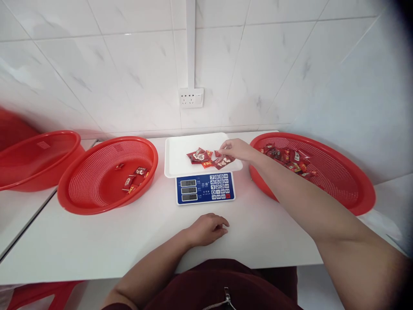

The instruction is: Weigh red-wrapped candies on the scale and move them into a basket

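2 hands [238, 150], 1 scale [205, 189]

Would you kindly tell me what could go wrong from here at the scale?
The dark red packet near the front edge of the white tray might slip onto the keypad below. The right hand, reaching over the tray, could press on it and skew the display. The right forearm appears to reach across the right-hand red basket and might nudge its rim.
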Motion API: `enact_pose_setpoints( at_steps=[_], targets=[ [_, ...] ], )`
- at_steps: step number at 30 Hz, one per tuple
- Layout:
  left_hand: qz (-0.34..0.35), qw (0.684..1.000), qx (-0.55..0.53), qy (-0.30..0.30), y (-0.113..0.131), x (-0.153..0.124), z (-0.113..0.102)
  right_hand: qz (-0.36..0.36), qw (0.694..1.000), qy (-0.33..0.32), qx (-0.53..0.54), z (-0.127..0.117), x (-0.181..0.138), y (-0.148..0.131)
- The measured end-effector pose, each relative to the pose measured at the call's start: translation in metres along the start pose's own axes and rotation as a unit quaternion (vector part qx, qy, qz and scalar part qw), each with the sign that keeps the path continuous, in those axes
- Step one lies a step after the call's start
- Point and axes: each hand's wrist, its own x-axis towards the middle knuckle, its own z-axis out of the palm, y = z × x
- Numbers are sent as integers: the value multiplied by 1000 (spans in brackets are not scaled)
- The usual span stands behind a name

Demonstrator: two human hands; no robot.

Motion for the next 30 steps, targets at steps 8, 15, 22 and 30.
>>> enact_pose_setpoints(
  at_steps=[8,15,22,30],
  targets=[
    [-7,1000,4,-2,3,1,-2,37,993,52,102,1,5,-2],
    [-12,1000,3,-5,4,0,-3,11,998,20,66,2,-14,-2],
    [-15,1000,-10,-5,3,0,-2,20,996,86,-14,-38,-60,21],
    [-30,999,-27,-4,4,2,-2,154,976,155,-25,-85,-115,59]
  ],
)
